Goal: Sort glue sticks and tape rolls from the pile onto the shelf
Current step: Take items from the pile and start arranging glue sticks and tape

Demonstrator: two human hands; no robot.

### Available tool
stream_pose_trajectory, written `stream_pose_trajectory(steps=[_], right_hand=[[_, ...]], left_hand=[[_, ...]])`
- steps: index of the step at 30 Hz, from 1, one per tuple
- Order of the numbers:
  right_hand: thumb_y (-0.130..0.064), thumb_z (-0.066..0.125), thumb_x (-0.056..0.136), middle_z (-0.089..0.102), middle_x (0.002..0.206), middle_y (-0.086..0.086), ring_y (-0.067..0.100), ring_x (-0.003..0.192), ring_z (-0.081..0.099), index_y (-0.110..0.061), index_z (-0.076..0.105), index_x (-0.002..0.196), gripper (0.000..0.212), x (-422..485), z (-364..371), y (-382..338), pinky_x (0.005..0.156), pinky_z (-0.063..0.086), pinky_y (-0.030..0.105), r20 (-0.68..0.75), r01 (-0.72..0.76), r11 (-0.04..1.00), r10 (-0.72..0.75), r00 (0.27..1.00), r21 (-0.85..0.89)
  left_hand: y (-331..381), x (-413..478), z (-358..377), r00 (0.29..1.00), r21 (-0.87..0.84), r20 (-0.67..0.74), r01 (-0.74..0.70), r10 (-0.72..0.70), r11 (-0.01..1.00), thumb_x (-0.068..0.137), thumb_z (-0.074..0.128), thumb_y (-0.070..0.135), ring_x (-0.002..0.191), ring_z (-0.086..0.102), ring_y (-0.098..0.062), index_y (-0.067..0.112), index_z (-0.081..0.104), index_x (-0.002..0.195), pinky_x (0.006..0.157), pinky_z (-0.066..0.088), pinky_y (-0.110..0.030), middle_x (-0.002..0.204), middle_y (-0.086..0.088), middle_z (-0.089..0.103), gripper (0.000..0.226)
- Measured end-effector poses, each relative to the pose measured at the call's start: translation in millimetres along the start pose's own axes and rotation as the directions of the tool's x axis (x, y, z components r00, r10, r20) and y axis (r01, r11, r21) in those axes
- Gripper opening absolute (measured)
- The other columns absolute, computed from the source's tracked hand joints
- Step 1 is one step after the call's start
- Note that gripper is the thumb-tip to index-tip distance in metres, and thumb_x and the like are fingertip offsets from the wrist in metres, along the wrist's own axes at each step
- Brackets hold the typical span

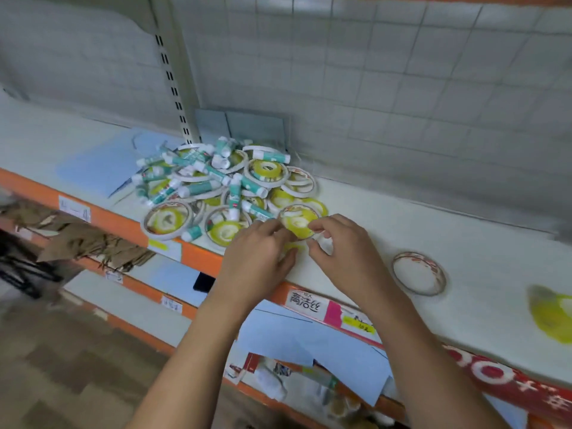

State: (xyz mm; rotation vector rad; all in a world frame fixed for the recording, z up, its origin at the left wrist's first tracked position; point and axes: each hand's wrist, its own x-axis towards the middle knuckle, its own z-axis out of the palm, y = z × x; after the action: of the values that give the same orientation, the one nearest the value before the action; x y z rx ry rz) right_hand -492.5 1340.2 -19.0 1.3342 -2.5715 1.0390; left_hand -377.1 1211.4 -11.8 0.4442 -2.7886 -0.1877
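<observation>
A pile (223,187) of teal-and-white glue sticks and white tape rolls with yellow labels lies on the white shelf (402,224). At its near right edge both hands pinch one tape roll (298,221): my left hand (260,258) grips its left rim, my right hand (340,246) its right rim. A single tape roll (418,273) lies flat on the shelf to the right, apart from the pile. A blurred yellow label (551,314) shows at the far right.
A slotted upright post (173,85) and tiled back wall stand behind the pile. Blue paper sheets (102,162) lie left of it. The shelf's orange front edge (123,224) carries price tags; lower shelves hold brown paper and assorted goods.
</observation>
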Motion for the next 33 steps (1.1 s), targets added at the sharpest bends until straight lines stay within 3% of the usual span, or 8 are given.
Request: stream_pose_trajectory(steps=[7,14,25,33], right_hand=[[-0.033,0.067,0.084,0.053,0.124,-0.002,0.021,0.115,0.046,-0.024,0.063,0.119,0.036,37.3,32.9,-26.5,0.099,0.041,0.037,0.033,-0.066,0.985,0.072,0.997,-0.160],[-0.047,0.064,0.085,0.044,0.135,-0.003,0.022,0.124,0.039,-0.028,0.060,0.124,0.044,51.0,51.0,-35.0,0.102,0.037,0.040,0.011,-0.161,0.956,0.169,0.986,-0.246],[-0.030,0.062,0.091,0.061,0.117,-0.002,0.020,0.107,0.055,-0.021,0.066,0.113,0.024,73.5,52.4,-51.8,0.091,0.048,0.040,-0.061,-0.101,0.976,0.091,0.994,-0.192],[-0.023,0.064,0.090,0.061,0.114,-0.002,0.017,0.108,0.055,-0.020,0.065,0.111,0.022,91.3,61.3,-53.8,0.093,0.046,0.029,-0.113,-0.069,0.992,0.058,0.992,-0.105]], left_hand=[[-56.1,21.0,-0.8,0.996,-0.046,-0.022,-0.083,0.082,0.995,0.091,0.055,0.031,0.100,0.057,-0.023,0.022,0.068,0.111,0.079,0.047,-0.037,0.109,0.004,0.062,0.026],[-85.9,41.6,-6.8,0.979,-0.091,-0.068,-0.199,0.194,0.976,0.090,0.059,0.026,0.093,0.059,-0.024,0.017,0.071,0.103,0.072,0.049,-0.038,0.102,0.002,0.064,0.020],[-106.1,53.6,-11.4,0.969,-0.100,-0.086,-0.240,0.232,0.966,0.091,0.055,0.029,0.097,0.056,-0.022,0.019,0.069,0.111,0.077,0.045,-0.035,0.105,0.002,0.062,0.026],[-110.8,50.6,-14.1,0.974,-0.160,-0.178,-0.172,0.143,0.972,0.089,0.061,0.020,0.089,0.058,-0.024,0.011,0.069,0.100,0.066,0.049,-0.037,0.096,-0.003,0.061,0.015]])
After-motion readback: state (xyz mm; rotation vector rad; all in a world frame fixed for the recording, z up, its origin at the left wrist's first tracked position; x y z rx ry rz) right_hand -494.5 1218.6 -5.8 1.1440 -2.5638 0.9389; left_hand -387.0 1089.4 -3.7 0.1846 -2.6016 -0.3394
